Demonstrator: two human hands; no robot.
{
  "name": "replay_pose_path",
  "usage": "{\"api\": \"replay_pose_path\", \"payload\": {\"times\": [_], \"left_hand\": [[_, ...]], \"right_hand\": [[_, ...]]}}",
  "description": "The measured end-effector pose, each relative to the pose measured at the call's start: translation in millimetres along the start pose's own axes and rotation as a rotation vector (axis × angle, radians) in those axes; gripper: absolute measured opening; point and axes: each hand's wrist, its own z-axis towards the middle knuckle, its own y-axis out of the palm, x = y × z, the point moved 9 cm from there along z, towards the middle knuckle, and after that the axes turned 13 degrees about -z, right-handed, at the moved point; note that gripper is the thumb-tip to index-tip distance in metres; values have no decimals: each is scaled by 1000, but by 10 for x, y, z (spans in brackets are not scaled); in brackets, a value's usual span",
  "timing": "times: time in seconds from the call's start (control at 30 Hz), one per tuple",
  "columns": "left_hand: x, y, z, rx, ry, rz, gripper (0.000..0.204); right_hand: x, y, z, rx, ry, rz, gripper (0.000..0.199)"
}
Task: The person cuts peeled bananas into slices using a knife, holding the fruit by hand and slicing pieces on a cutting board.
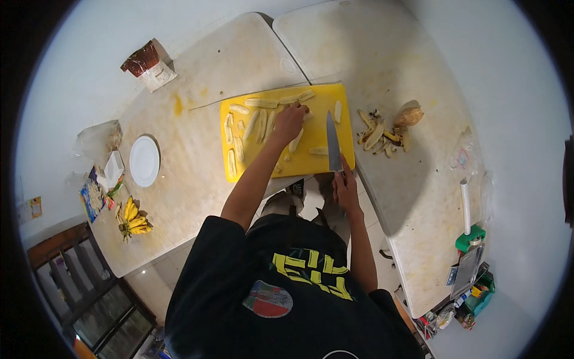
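A yellow cutting board [305, 164] lies across the near part of the tables, with several peeled banana pieces [261, 103] spread over it. My left hand [289, 124] is over the board's upper middle, its fingers bent down and closed around a banana slice [308, 115] whose end shows beside the fingertips. The rest of that slice is hidden under the hand. At the lower right edge of the board, my right hand [344, 190] grips the handle of a large kitchen knife [333, 142]. Its blade points away from me, flat above the board's right side, near another banana piece [318, 151].
Banana peels [376, 131] lie in a heap right of the board, beside a crumpled bag [409, 113]. To the left are a white plate [144, 161], a bunch of yellow bananas [135, 219] and a brown-and-white packet [149, 67]. A green scale [470, 238] stands far right.
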Motion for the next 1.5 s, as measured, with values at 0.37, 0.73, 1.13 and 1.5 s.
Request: {"api": "replay_pose_path", "payload": {"times": [0.37, 0.73, 1.13, 1.5], "left_hand": [[-34, -163, -172, 47, -135, 88, 25], [-94, -38, -142, 145, -56, -109, 23], [-34, -1, -103, 80, -96, -75, 24], [-115, -44, -148, 180, -79, -238, 24]], "right_hand": [[-9, -119, 439, -157, -11, -177, 57], [200, -200, 482, -170, -87, -201, 57], [174, -262, 509, -226, -71, -159, 57], [56, -283, 464, -252, 20, -113, 58]]}}
